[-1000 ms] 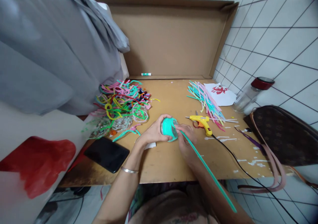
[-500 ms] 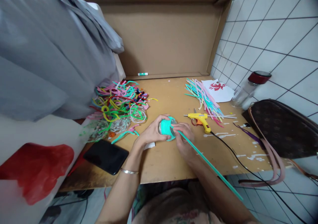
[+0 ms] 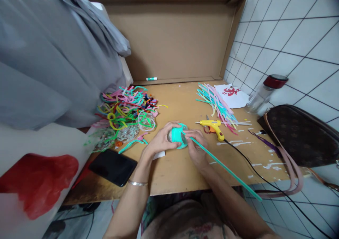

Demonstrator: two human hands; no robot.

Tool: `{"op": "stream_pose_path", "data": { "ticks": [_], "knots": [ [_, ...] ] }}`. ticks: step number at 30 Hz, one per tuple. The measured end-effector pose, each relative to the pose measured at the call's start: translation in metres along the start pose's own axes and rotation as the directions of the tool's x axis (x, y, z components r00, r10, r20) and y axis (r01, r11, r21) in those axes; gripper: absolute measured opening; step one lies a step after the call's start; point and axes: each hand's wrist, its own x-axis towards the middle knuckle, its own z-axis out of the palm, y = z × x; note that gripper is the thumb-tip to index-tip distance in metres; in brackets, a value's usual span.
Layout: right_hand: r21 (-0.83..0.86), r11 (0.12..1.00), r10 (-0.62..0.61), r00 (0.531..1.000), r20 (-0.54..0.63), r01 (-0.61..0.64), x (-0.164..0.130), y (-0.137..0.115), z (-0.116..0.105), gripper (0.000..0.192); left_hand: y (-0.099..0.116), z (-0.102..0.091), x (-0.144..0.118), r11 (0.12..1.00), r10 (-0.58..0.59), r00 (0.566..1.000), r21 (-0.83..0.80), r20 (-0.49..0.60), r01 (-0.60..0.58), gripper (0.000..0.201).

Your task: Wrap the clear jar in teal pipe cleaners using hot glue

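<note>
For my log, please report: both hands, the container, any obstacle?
Left hand gripping container, partly wrapped in turquoise. Right hand pinching turquoise strip at container's right end. Glue gun just beyond right hand, seemingly not in the way.

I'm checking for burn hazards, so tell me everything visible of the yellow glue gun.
The yellow glue gun looks plastic, with a slim tip pointing left and, apparently, an orange trigger. It lies on its side on the table, right of the right hand, untouched. A black cord runs from its handle. Heat is not visible.
</note>
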Motion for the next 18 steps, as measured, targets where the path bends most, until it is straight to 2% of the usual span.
{"op": "stream_pose_path", "data": {
  "ticks": [7, 18],
  "knots": [
    [0.035, 0.998, 0.049, 0.999, -0.011, -0.048, 0.0002, 0.0018, 0.0003, 0.013, 0.0044, -0.0008, 0.0007, 1.000, -0.009, 1.000, 0.016, -0.008, 0.009, 0.058],
    [0.051, 0.998, 0.038, 0.999, -0.009, -0.037, 0.0010, 0.0020, -0.0014, 0.011, 0.0011, 0.0011, 0.0017, 1.000, 0.007, 1.000, -0.003, 0.000, -0.007, 0.061]
  ]
}}
